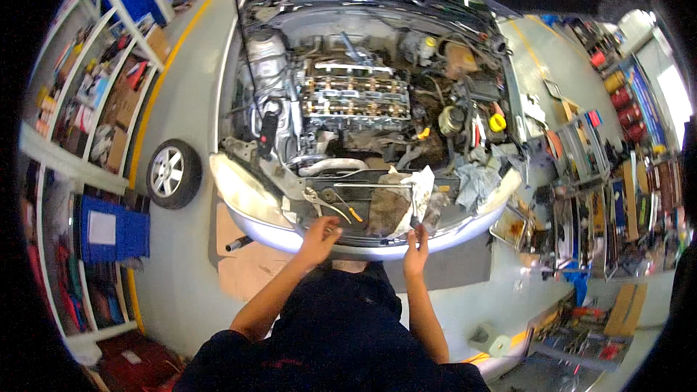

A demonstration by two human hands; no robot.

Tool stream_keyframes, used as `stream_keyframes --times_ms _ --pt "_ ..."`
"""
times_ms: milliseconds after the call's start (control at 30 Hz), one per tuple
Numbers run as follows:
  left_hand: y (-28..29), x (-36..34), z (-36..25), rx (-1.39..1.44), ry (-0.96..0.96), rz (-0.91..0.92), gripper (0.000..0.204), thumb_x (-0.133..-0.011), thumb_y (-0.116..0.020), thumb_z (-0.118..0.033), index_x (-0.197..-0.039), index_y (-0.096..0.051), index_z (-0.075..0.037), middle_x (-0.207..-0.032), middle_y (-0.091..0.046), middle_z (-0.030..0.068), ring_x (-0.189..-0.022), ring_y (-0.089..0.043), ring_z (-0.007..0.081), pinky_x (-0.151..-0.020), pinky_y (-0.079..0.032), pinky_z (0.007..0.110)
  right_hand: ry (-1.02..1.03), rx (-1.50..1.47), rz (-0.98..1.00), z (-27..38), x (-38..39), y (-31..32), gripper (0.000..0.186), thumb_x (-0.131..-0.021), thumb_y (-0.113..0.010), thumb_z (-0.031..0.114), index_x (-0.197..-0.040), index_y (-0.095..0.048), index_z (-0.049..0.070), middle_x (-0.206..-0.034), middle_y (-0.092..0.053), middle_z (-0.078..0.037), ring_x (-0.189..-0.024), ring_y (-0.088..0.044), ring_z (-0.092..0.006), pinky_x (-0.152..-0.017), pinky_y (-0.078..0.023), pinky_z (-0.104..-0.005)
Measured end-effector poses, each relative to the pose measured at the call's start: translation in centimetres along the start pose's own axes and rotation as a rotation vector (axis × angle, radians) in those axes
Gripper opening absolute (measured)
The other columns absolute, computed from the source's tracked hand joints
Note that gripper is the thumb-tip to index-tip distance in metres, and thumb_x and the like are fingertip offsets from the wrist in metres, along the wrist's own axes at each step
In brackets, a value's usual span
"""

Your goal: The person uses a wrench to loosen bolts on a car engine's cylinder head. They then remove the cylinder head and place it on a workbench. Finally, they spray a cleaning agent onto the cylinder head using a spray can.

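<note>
Two bare forearms [270,295] reach forward, the bare left hand [317,241] curled, the bare right hand [415,252] held straighter.

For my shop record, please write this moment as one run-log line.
left hand: beside pliers, grip unclear | right hand: by white rag, grip unclear | engine: camshafts exposed

Left hand [318,242], right hand [416,251]: fingertip contacts too small to tell
</note>
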State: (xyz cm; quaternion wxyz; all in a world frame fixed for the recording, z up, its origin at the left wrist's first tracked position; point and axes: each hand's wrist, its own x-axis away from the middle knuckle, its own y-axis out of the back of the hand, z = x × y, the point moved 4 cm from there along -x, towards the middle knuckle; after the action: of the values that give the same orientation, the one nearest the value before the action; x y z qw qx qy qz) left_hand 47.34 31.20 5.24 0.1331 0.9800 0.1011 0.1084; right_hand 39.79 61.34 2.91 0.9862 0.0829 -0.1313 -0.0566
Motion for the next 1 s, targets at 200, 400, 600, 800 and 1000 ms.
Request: stream_keyframes --times_ms 200,400,600,800,1000 --pt "-13.3 3.1 -11.4 -0.007 -0.604 0.419 0.066 -0.104 -0.059 -0.041 -0.156 -0.044 -0.003 -0.162 -0.040 0.0232 -0.150 -0.038 0.0446 -0.125 -0.026 0.054 -0.319 -1.139 0.459 2.1 5.2 -5.0 0.080 -0.106 -0.034 0.071 -0.156 -0.043 0.009 -0.156 -0.051 -0.018 -0.147 -0.044 -0.0347 -0.122 -0.034 -0.0513" --pt "-14.6 0.7 -12.1 -0.042 -0.789 0.542 0.074 -0.102 -0.057 -0.052 -0.158 -0.043 -0.007 -0.167 -0.034 0.0229 -0.156 -0.029 0.0446 -0.127 -0.018 0.058 -0.313 -1.080 0.228 9.1 9.2 -0.9 0.097 -0.101 -0.026 0.081 -0.164 -0.033 0.007 -0.165 -0.040 -0.017 -0.152 -0.037 -0.0340 -0.127 -0.026 -0.0468" --pt "-17.0 -3.8 -7.6 0.471 -0.109 0.433 0.078 -0.110 -0.038 -0.062 -0.164 -0.033 -0.006 -0.170 -0.035 0.0156 -0.156 -0.033 0.0335 -0.129 -0.020 0.045 0.439 -0.203 0.150 19.3 13.6 1.3 0.092 -0.106 -0.035 0.067 -0.167 -0.023 -0.001 -0.174 -0.024 -0.021 -0.160 -0.025 -0.0344 -0.129 -0.019 -0.0456" --pt "-20.3 3.7 -18.9 1.067 0.330 0.693 0.093 -0.104 -0.027 -0.077 -0.168 -0.027 -0.009 -0.172 -0.031 0.0165 -0.158 -0.030 0.0300 -0.131 -0.019 0.044 0.665 0.471 -0.017 12.2 6.7 6.9 0.076 -0.100 -0.056 0.046 -0.162 -0.039 0.006 -0.170 -0.032 -0.022 -0.159 -0.023 -0.0437 -0.129 -0.010 -0.0588" --pt "-21.6 6.0 -25.0 1.337 0.264 0.947 0.100 -0.099 -0.021 -0.084 -0.168 -0.026 -0.011 -0.173 -0.027 0.0183 -0.159 -0.028 0.0356 -0.131 -0.017 0.053 -0.060 -0.937 -0.006 5.3 4.2 18.6 0.095 -0.102 -0.018 0.080 -0.170 -0.019 0.013 -0.171 -0.031 -0.018 -0.160 -0.024 -0.0369 -0.128 -0.015 -0.0615"
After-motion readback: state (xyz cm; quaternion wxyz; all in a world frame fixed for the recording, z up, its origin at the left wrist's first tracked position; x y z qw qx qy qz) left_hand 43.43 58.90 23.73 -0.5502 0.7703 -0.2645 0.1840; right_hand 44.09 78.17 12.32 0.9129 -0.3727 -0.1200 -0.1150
